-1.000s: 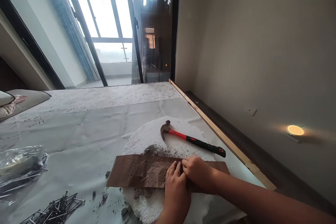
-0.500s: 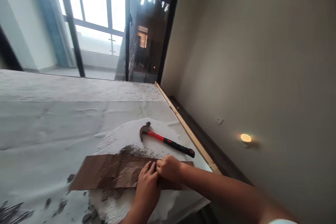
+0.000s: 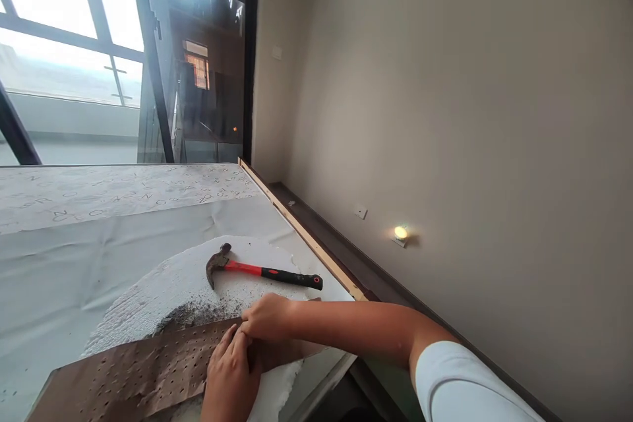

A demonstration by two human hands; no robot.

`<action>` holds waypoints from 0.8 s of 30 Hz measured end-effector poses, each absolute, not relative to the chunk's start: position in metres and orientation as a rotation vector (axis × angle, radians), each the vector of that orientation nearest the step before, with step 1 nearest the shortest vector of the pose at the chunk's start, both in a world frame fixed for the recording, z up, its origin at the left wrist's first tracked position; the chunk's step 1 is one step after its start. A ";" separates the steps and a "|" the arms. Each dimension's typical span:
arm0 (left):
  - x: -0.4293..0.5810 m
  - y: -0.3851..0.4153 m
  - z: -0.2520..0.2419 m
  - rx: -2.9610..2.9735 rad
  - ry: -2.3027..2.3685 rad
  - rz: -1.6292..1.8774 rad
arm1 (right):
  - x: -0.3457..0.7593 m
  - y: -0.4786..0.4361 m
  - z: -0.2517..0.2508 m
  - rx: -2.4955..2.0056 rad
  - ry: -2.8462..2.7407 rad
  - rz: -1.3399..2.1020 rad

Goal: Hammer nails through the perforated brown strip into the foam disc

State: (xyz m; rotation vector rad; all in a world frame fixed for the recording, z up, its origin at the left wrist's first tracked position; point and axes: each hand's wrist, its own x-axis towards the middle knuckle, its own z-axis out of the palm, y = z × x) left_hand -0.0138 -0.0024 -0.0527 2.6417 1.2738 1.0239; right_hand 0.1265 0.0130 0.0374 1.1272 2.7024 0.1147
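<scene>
A long brown sheet (image 3: 168, 369) with many small holes lies across white foam (image 3: 148, 300) at the bottom of the view. On the sheet rests my left hand (image 3: 231, 359), its fingers stretched forward. Directly beside it, my right hand (image 3: 267, 318) is closed at the sheet's upper edge; what its fingers pinch is hidden. Beyond both hands a claw hammer (image 3: 262, 270) with a red and black handle lies on the foam, its head to the left. Dark crumbs are scattered between the hammer and the sheet.
A wooden strip (image 3: 306, 235) runs along the right edge of the covered surface (image 3: 54, 277). Past it stand a plain wall (image 3: 445, 112) and a lit night light (image 3: 400, 233). Glass doors (image 3: 153, 79) are at the back left. A dark opening lies below the near edge.
The view has swung to the right, so the hammer, sheet and hands appear further left. Both hands keep nearly the same pose on the sheet.
</scene>
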 end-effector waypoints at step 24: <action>-0.014 -0.022 -0.053 2.348 1.458 1.055 | 0.100 0.030 0.048 1.201 2.436 -0.137</action>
